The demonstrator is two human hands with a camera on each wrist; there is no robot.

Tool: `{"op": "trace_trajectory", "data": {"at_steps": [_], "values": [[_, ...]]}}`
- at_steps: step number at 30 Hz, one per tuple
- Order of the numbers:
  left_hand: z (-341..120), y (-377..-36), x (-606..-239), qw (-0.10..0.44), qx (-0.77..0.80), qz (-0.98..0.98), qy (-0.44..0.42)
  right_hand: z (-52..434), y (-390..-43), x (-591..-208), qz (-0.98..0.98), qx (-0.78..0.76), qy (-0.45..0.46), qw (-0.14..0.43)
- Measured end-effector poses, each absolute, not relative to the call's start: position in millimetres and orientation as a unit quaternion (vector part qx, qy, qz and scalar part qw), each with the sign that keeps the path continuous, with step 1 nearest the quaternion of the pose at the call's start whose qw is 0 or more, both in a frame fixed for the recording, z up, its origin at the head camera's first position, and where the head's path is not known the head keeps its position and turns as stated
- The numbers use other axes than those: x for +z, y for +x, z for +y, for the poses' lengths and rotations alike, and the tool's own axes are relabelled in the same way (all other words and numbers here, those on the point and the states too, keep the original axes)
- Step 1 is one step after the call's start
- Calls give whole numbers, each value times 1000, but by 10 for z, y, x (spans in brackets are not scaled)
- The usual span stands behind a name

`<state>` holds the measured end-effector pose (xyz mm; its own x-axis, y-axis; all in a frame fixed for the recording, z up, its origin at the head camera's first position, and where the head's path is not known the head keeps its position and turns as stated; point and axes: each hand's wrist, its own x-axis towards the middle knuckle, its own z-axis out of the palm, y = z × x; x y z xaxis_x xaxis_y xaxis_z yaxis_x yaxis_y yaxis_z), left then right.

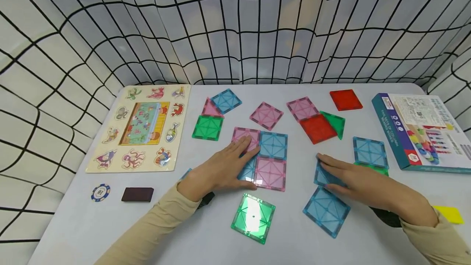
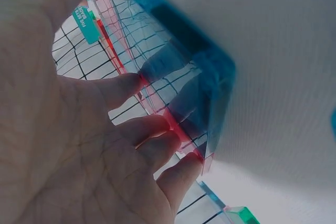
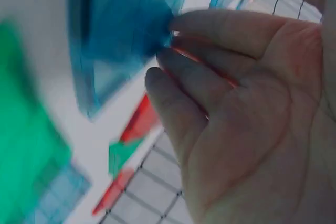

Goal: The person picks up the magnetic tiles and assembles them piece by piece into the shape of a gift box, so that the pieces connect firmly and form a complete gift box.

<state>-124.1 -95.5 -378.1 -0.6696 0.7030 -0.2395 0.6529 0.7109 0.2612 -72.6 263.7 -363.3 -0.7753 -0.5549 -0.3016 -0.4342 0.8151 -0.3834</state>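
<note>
Two hands flat on the table (image 1: 206, 240), fingers straight, nothing gripped. Left hand (image 1: 217, 171) presses on the four-tile block (image 1: 270, 158), covering its blue lower-left tile. Right hand (image 1: 362, 183) rests on a blue tile (image 1: 324, 175), just above another blue tile (image 1: 326, 211).

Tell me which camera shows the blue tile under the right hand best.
The head view: the blue tile lies flat on the table under the right hand, fingers straight on it. The right wrist view shows it close but blurred. The left wrist view does not clearly show it.
</note>
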Motion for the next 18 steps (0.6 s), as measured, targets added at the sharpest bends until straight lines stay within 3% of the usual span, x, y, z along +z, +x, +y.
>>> {"op": "trace_trajectory", "data": {"at_steps": [18], "values": [[-1021,-1189,-3806,150,97,911,371,2069,-1181,-3789,908,-200,-321,181]]}}
